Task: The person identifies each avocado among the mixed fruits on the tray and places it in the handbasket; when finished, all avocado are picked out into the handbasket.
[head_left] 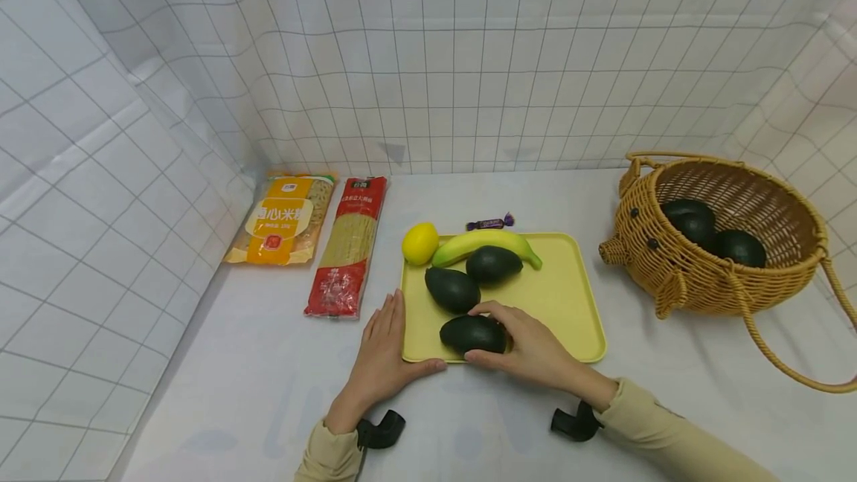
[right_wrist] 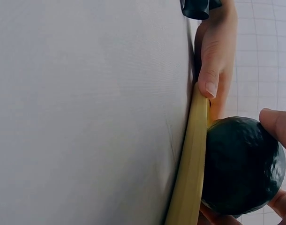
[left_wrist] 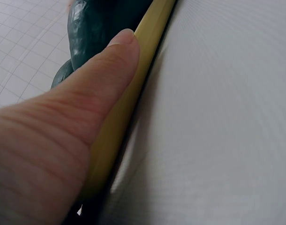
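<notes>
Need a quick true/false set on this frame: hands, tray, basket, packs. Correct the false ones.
1. The right hand holds a dark green fruit. True.
2. The left hand holds a lemon. False: it lies against the yellow tray's near left corner.
3. The wicker basket has dark fruits inside. True.
4. The purple candy lies on the tray. False: it's beyond the far edge.
5. The red pack lies between tray and orange pack. True.
</notes>
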A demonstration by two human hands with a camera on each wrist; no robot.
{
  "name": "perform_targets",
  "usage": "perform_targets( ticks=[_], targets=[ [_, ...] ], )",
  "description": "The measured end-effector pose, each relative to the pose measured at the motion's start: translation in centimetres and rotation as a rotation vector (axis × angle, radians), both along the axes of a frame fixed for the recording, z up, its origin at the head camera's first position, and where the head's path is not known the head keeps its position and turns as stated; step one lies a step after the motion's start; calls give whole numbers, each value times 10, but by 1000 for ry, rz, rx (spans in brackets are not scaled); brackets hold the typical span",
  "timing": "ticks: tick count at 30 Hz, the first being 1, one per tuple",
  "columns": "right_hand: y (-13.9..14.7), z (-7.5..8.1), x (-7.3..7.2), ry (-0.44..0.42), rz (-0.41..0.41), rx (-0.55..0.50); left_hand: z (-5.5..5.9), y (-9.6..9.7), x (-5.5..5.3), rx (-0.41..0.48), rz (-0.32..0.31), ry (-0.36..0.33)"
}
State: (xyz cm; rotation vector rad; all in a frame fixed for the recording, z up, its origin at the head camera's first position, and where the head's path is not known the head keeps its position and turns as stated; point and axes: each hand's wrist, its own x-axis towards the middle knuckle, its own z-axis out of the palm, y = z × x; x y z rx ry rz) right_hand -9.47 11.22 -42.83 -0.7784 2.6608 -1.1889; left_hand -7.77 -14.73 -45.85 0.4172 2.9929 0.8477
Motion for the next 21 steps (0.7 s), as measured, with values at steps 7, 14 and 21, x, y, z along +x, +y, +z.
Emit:
perform_targets(
  ticks=[7, 14, 21],
  targets=[
    [8, 5, 0, -9, 42, -48, -1, -1, 0, 2, 1, -16],
    [15, 11, 0, -10, 35, -51, -2, 0, -1, -3, 1, -13],
    [21, 21, -3, -23, 15, -76, -1, 0, 0, 1, 4, -25]
  ],
)
